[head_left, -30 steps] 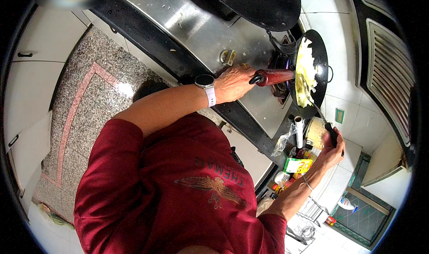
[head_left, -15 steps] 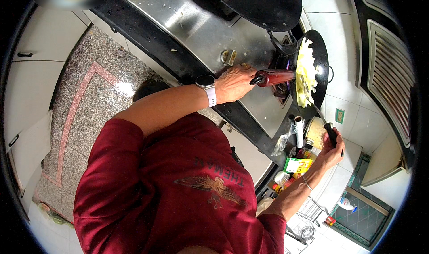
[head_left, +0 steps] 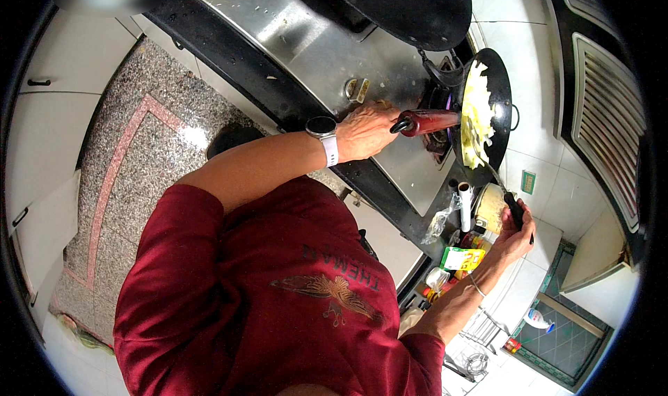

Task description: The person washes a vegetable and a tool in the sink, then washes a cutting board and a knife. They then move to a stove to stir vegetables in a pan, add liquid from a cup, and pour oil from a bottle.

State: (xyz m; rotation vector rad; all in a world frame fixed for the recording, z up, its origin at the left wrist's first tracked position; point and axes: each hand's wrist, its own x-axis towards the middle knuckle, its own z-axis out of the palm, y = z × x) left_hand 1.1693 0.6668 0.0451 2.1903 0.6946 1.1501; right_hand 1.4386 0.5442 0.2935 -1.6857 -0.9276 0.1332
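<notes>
Clutching a black-handled utensil [head_left: 513,205] in curled right grip [head_left: 515,240]; holding left grip [head_left: 366,131] beside red handle [head_left: 429,122], openness and hold unclear.

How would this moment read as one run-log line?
left hand: by end of red pan handle, grip unclear | right hand: holding black-handled utensil, far end at food | pan: pale yellow food inside

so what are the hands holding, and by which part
Right hand: a cooking tool, by its black handle. Left hand, near the pan's red handle: can't tell.
</notes>
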